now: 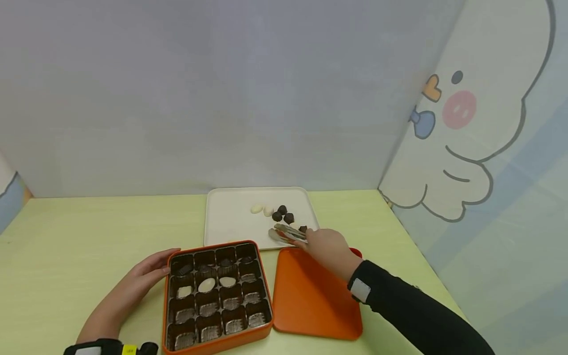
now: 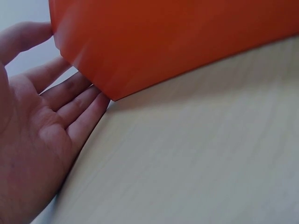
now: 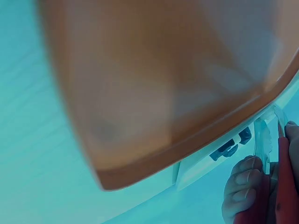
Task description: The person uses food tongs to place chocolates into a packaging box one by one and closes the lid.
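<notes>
My right hand (image 1: 328,249) grips metal tongs (image 1: 286,234) with red handles, low over the near part of a white tray (image 1: 230,222). The tips stand apart with nothing visible between them. Just beyond them lie several dark chocolate-like pieces (image 1: 289,218) and two pale ones (image 1: 257,209). My left hand (image 1: 137,283) rests at the far left corner of an orange box (image 1: 239,337), its fingers (image 2: 84,112) nearly straight against the wall. The box's brown divided insert (image 1: 208,308) has dark pieces in its back row and three pale pieces (image 1: 206,285) in the row before it.
An orange lid (image 1: 317,301) lies right of the box, under my right forearm, its hollow side up. A pale yellow-green table (image 1: 88,231) bears everything. A grey partition (image 1: 199,98) stands behind, and a cartoon-printed panel (image 1: 488,162) rises along the right edge.
</notes>
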Motion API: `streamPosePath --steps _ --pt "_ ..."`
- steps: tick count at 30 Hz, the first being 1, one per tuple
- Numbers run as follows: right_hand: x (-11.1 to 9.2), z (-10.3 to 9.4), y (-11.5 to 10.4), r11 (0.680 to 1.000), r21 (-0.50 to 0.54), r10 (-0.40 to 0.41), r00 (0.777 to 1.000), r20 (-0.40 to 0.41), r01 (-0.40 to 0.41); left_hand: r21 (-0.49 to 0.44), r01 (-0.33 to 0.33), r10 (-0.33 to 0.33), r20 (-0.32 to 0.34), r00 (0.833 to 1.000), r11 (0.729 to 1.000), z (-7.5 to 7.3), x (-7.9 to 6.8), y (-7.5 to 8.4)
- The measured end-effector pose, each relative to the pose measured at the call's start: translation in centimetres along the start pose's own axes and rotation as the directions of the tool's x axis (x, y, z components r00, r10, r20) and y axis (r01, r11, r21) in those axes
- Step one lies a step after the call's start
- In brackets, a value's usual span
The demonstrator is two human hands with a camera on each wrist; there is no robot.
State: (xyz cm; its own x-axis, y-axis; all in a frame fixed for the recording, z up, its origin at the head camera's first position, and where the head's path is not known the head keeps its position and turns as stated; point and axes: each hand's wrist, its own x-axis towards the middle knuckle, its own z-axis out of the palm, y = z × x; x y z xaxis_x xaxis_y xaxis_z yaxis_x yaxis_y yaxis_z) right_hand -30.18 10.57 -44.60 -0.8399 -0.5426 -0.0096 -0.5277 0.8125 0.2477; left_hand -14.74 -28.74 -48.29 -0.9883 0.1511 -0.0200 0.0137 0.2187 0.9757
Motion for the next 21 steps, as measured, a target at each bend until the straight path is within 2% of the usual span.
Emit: streamPosePath --steps 6,8,11,16,21 --pt "-1.3 -1.1 0.3 0.995 0.102 -0.005 1.000 0.015 0.003 0.002 0.004 -0.004 -0.004 1.000 1.000 0.0 -0.1 -0.1" --pt "-1.8 -1.6 0.3 0.994 0.110 -0.016 1.000 -0.013 0.017 -0.002 0.005 -0.005 -0.005 1.000 1.000 0.0 -0.1 0.0" --pt "-2.5 -2.1 0.0 0.994 0.082 -0.061 0.993 -0.099 0.069 -0.005 0.004 -0.004 -0.003 1.000 1.000 0.0 -0.1 0.0" --pt "-3.3 -2.6 -0.5 0.977 0.041 -0.194 0.948 -0.254 0.211 -0.012 -0.006 0.006 -0.002 1.000 1.000 -0.1 -0.1 0.1" --pt "-3.5 -2.4 -0.7 0.945 0.030 -0.304 0.911 -0.279 0.325 -0.017 -0.022 0.022 0.007 1.000 1.000 0.0 -0.2 0.2"
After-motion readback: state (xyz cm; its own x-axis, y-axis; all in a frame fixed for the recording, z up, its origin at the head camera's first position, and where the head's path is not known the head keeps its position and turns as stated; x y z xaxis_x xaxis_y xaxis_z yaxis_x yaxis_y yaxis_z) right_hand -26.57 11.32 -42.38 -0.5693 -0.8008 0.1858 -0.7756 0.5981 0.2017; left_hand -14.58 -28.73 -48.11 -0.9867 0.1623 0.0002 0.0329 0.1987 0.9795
